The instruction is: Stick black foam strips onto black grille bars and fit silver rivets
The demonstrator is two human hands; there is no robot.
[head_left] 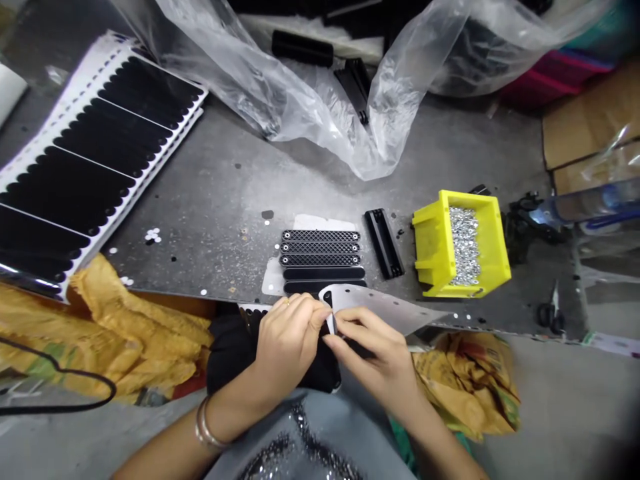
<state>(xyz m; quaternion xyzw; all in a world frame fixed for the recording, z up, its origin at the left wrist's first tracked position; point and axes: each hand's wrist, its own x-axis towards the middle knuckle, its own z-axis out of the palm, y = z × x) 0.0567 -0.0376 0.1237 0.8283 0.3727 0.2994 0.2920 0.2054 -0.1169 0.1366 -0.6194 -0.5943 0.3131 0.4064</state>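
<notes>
Both hands meet just off the near edge of the table [210,213], above a black cloth [230,353] in the lap. The left hand [293,333] is closed narrow, its fingertips pinched on the near left end of a pale backing sheet [395,310]. The right hand [375,353] pinches the same end from below with thumb and forefinger. A small black pad [327,297] shows at that end, right beside the left fingertips; whether it is stuck to the sheet or already lifted cannot be told.

The likely trouble is at that pinch. The pad looks thin and tacky, so it could fold onto itself or cling to a finger if peeled unevenly. The sheet is held at one end only, and its free end reaches right along the table's near edge. It could swing and brush the row of black strips [320,260] lying just past the hands, knocking them out of line.

Farther in, a single black bar [384,243] lies beside that row. A yellow bin [433,247] of screws [463,243] stands to its right, near enough that a wide sweep of the sheet might tip screws out. A stack of pad sheets [85,173] overhangs the left edge, and a clear plastic bag [320,100] lies along the far edge
</notes>
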